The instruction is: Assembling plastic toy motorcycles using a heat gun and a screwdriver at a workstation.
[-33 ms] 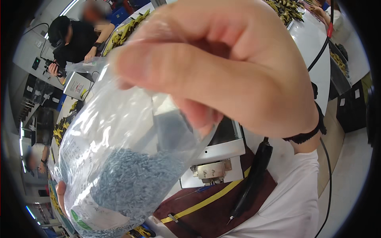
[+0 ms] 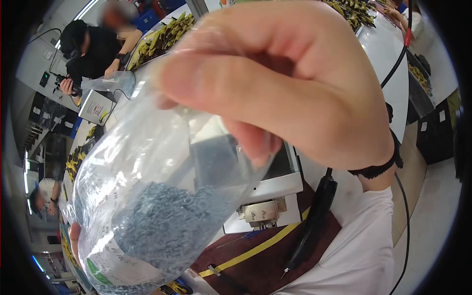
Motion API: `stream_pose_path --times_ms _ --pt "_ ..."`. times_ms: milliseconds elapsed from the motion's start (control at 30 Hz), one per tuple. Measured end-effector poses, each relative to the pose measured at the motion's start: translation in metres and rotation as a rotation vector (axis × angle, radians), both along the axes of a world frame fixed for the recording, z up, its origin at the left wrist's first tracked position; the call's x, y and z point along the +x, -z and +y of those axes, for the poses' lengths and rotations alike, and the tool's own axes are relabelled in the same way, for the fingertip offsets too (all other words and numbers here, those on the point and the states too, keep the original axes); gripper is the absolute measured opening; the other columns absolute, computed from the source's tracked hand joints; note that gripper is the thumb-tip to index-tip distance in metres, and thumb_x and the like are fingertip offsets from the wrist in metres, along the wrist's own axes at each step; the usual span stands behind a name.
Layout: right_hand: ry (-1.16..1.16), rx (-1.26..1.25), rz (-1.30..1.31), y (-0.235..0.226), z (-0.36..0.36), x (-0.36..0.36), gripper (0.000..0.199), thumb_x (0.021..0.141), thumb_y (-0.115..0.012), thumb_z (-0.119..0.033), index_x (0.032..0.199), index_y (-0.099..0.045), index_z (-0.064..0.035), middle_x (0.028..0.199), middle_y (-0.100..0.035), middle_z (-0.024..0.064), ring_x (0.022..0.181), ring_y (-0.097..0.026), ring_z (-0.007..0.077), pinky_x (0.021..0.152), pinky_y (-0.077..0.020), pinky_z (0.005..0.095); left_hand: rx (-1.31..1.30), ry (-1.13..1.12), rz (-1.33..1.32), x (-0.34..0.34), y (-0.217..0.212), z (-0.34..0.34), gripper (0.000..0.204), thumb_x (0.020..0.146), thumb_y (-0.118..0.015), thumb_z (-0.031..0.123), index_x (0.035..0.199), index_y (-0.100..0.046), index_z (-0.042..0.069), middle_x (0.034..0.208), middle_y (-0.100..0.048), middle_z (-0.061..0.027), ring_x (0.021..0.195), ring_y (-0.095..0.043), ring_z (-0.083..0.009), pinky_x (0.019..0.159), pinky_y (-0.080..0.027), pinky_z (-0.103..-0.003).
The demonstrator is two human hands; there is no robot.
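Up close, a clear plastic bag (image 2: 132,162) fills the left and middle of the view. Small blue-grey metal pieces (image 2: 167,221) that look like screws lie heaped in its lower part. My right hand (image 2: 285,83) pinches the top of the bag between thumb and fingers. At the bag's left side show a few fingers of my left hand (image 2: 74,238), pressed against the plastic; the rest of it is behind the bag. Under the right hand, a black electric screwdriver (image 2: 312,223) lies tilted on a dark red cloth (image 2: 275,255) with a yellow strip.
Behind the bag stands a light metal fixture (image 2: 263,214) with a hinge-like block. Piles of yellow-and-black parts (image 2: 162,39) lie along the table at the back. A white box (image 2: 97,106) is at the far left, near a co-worker in black (image 2: 96,51). A black cable (image 2: 405,226) hangs at right.
My right hand has shifted slightly to the right, drawing the top of the bag with it. The heap inside has moved a little. A second small bag near the co-worker shows more.
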State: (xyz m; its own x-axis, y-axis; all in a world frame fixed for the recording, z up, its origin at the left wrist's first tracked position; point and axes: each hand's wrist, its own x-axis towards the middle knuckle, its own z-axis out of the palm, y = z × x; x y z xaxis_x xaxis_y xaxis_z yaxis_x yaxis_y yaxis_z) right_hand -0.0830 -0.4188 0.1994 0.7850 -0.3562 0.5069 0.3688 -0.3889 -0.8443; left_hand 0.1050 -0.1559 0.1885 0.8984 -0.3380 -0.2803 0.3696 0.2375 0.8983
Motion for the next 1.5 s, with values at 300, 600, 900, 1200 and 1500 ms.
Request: stream_pose_path --times_ms 300,600,900,1200,1500 --pt "0.049 0.025 0.001 -0.004 -0.014 -0.009 0.025 0.086 -0.05 -0.018 0.081 -0.063 0.003 0.051 -0.054 0.0086 0.043 -0.05 0.0149 0.047 -0.0397 0.0279 0.023 0.072 -0.099 0.011 0.004 -0.019 0.058 0.085 -0.056 0.031 0.133 -0.036 0.004 0.124 -0.049 -0.0189 0.104 -0.058 -0.0317 0.087 -0.05 -0.044" --pt "0.049 0.104 0.021 0.014 -0.031 -0.023 0.026 0.088 -0.049 -0.018 0.084 -0.063 0.0033 0.051 -0.054 0.0081 0.043 -0.05 0.0139 0.046 -0.0394 0.0267 0.101 0.098 -0.178 0.023 0.016 -0.024 0.059 0.085 -0.057 0.03 0.134 -0.035 0.004 0.125 -0.048 -0.0189 0.105 -0.057 -0.0306 0.088 -0.05 -0.042" --pt "0.015 0.121 0.091 0.004 -0.025 0.027 0.027 0.089 -0.048 -0.019 0.088 -0.062 0.0036 0.051 -0.055 0.0076 0.042 -0.05 0.0129 0.045 -0.0392 0.0255 0.121 0.084 -0.207 0.026 0.033 -0.014 0.061 0.085 -0.058 0.028 0.135 -0.034 0.003 0.126 -0.047 -0.0188 0.106 -0.056 -0.0295 0.089 -0.049 -0.041" --pt "-0.04 0.106 0.189 0.009 -0.016 0.009 0.028 0.09 -0.046 -0.019 0.092 -0.062 0.0039 0.051 -0.055 0.007 0.041 -0.05 0.0119 0.044 -0.0389 0.0243 0.118 0.042 -0.211 0.024 0.064 -0.004 0.062 0.085 -0.059 0.027 0.135 -0.032 0.003 0.126 -0.047 -0.0188 0.107 -0.056 -0.0284 0.09 -0.048 -0.039" --pt "-0.05 0.15 0.216 0.01 -0.028 0.013 0.029 0.091 -0.045 -0.019 0.095 -0.061 0.0042 0.051 -0.055 0.0065 0.04 -0.049 0.0109 0.043 -0.0386 0.0232 0.171 0.053 -0.284 0.027 0.069 -0.001 0.063 0.085 -0.06 0.025 0.136 -0.031 0.003 0.127 -0.046 -0.0187 0.107 -0.055 -0.0273 0.091 -0.048 -0.038"
